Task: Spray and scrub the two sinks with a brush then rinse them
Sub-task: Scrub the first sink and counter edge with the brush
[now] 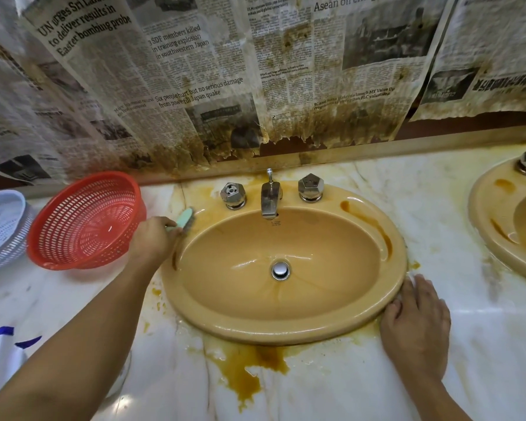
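Note:
A tan oval sink (286, 326) sits in the marble counter, wet, with brown stains on its rim and a chrome drain plug (280, 270). My left hand (154, 238) grips a light-green scrub brush (185, 218) at the sink's back-left rim. My right hand (415, 326) rests flat on the counter, fingers touching the sink's right rim. A second tan sink (492, 226) shows partly at the right edge. The chrome spout (269, 200) and two knobs stand at the back of the near sink.
A red plastic colander (85, 223) and a white one (0, 229) lie at the left. A white and blue spray bottle (3, 354) stands at the lower left. Brown puddles (249, 372) stain the counter. Stained newspaper (195, 71) covers the wall.

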### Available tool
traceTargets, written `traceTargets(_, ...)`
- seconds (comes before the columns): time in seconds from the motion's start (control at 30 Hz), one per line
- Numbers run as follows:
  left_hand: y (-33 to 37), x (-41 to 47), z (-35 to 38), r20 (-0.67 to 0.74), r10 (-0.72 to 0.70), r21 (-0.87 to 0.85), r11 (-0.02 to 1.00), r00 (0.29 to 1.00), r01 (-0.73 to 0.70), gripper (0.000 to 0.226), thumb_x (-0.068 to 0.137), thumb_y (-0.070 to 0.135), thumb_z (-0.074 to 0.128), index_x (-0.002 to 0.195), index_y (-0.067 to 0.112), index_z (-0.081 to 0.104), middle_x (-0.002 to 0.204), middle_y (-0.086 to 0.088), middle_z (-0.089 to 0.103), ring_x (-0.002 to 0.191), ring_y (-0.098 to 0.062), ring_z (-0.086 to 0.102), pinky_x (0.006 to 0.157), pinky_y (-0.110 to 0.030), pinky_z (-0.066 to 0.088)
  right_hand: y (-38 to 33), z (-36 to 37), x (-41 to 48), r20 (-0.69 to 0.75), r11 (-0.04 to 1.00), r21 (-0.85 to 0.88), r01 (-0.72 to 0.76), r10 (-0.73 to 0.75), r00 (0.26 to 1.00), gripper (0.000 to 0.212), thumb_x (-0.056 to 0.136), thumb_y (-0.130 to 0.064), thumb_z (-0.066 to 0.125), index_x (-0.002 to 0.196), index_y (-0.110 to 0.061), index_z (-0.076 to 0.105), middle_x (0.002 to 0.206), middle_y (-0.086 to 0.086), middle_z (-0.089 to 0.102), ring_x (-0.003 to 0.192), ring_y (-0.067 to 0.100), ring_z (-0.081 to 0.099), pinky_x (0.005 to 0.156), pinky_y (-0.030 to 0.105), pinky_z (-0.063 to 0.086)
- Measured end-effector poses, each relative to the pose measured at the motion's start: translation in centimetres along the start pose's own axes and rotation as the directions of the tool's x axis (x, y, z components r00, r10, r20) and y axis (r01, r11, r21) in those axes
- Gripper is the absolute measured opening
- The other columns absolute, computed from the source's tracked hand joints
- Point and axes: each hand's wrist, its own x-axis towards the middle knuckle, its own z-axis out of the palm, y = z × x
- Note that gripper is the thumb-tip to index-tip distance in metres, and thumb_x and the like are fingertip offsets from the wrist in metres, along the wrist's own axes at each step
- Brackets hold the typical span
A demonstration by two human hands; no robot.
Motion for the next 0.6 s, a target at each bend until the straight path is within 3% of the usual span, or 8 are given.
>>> traceTargets(0.17,1.6,-0.9,0.7,0.092,0.124,0.024,0.992,0.988,-0.127,0.025,0.091,0.036,0.073,0.113,0.024,0.077,0.109,-0.013,0.073,0.098,-0.032,0.066,0.078,-0.038,0.053,0.1,0.0,0.1,0.004,1.000,0.002,0.000,0.000,1.000,0.061,0.094,-0.030,0.030,0.145,-0.003,0.051,0.156,0.015,0.043,0.147,0.029,0.032,0.123,0.050,0.022)
traceTargets(0.3,1.5,-0.4,0.5,0.012,0.028,0.030,0.999,1.000,-0.028,0.025,0.095,0.029,0.067,0.115,0.016,0.076,0.108,-0.016,0.073,0.092,-0.033,0.064,0.073,-0.036,0.048,0.1,0.0,0.0,0.011,1.000,0.006,-0.007,0.007,1.000,0.061,0.095,-0.031,0.030,0.146,-0.003,0.050,0.156,0.014,0.042,0.148,0.029,0.032,0.123,0.050,0.022)
traceTargets(0.43,3.4,-0.2,0.4,0.125,0.165,0.046,0.984,0.978,-0.172,0.024,0.092,0.033,0.071,0.112,0.021,0.077,0.109,-0.015,0.071,0.093,-0.031,0.065,0.076,-0.038,0.053,0.0,-0.1,0.0,0.005,1.000,0.012,-0.004,0.004,1.000,0.060,0.095,-0.030,0.030,0.146,-0.003,0.050,0.156,0.015,0.043,0.147,0.029,0.032,0.122,0.050,0.023)
traceTargets(0.53,3.9,1.1,-0.2,0.086,0.103,0.096,0.989,0.991,-0.111,0.022,0.092,0.028,0.070,0.109,0.016,0.078,0.103,-0.017,0.071,0.084,-0.031,0.062,0.073,-0.038,0.053,0.1,0.0,0.0,0.010,1.000,-0.003,-0.002,0.002,1.000,0.059,0.095,-0.029,0.031,0.146,-0.004,0.049,0.156,0.014,0.042,0.148,0.029,0.032,0.122,0.049,0.023)
traceTargets(0.6,4.3,1.2,0.0,0.090,0.114,0.042,0.992,0.989,-0.118,0.022,0.091,0.028,0.072,0.109,0.016,0.078,0.106,-0.017,0.072,0.087,-0.030,0.061,0.075,-0.036,0.052,0.1,0.0,0.1,0.004,1.000,0.004,-0.002,0.001,1.000,0.059,0.095,-0.028,0.032,0.146,-0.004,0.049,0.155,0.015,0.043,0.147,0.029,0.032,0.122,0.050,0.023)
